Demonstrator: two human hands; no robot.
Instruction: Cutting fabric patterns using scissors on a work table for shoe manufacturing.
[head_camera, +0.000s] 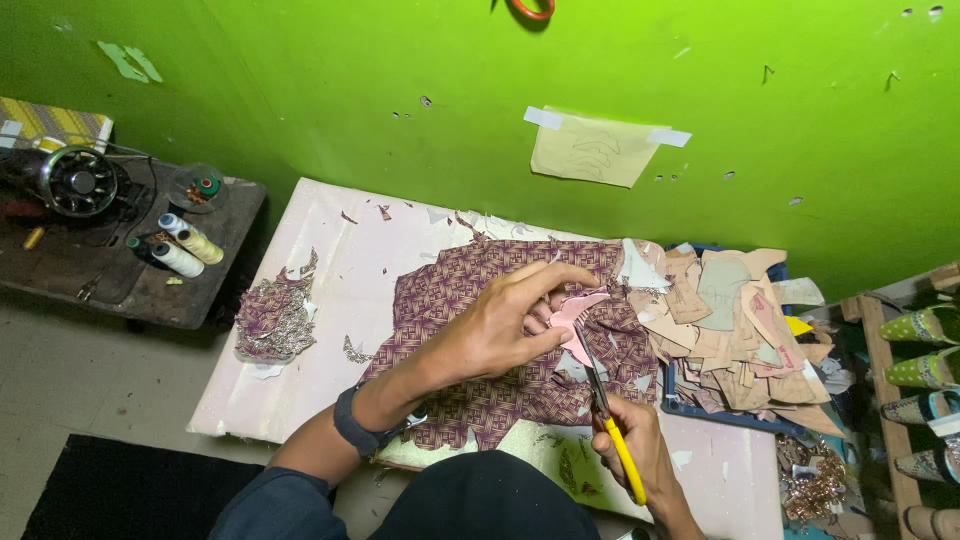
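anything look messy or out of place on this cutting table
Yes. Fabric and paper scraps litter the far side of the pink table, a heap of patterned offcuts sits near its left edge, and the cardboard pattern pieces on the right are piled loosely, spilling over their blue tray.

The purple patterned cloth looks like soft matt woven stuff, bit frayed at the cut edges. The scissors have dull metal blades and glossy yellow plastic handles. The pink piece reads as thin smooth card or paper. The pile of templates is matt tan cardboard. The worktop is pale, matt and scuffed. The wall is flat painted green.
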